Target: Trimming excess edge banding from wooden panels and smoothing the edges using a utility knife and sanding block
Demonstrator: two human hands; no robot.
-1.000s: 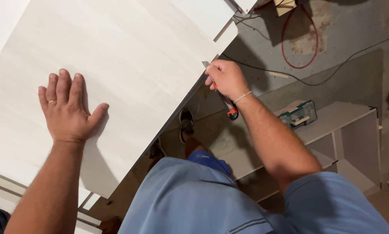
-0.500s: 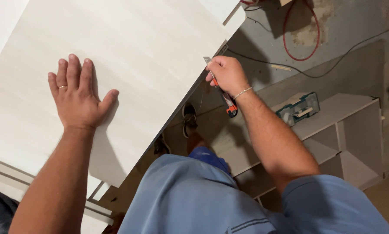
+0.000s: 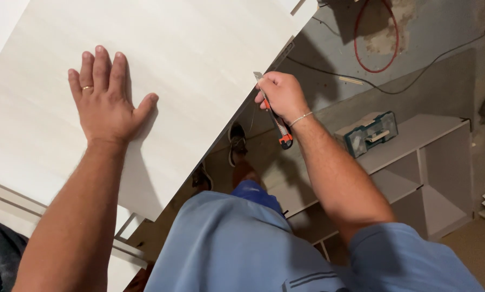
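Head view, looking straight down. Far left: the left hand point(image 3: 106, 103) lies flat, palm down, on a large pale board point(image 3: 199, 59), fingers spread and pointing up-frame, thumb out to the right; it grips nothing, a ring on one finger. The board fills the upper left of the frame; its long right edge runs diagonally from upper right down to lower left, and its left and top sides are cut off by the frame. Under its lower edge, parts of pale rails show, only partly visible. Centre: the right hand point(image 3: 282, 96) is closed around a utility knife point(image 3: 275, 119) right at the board's diagonal edge. The knife's long axis runs from upper left to lower right: grey blade tip up-left, poking out above the knuckles and just at the board edge; orange butt end down-right, below the wrist, which has a thin bracelet. The middle of the knife body is hidden inside the fist; whether the blade touches the edge cannot be told. Below the edge, two shoes point(image 3: 237, 143) on the floor, partly hidden by board and shirt. Right: a teal tool case point(image 3: 368, 132) on a low white shelf unit point(image 3: 431, 162); a red cable loop point(image 3: 376, 38) on the floor above, top cut off.
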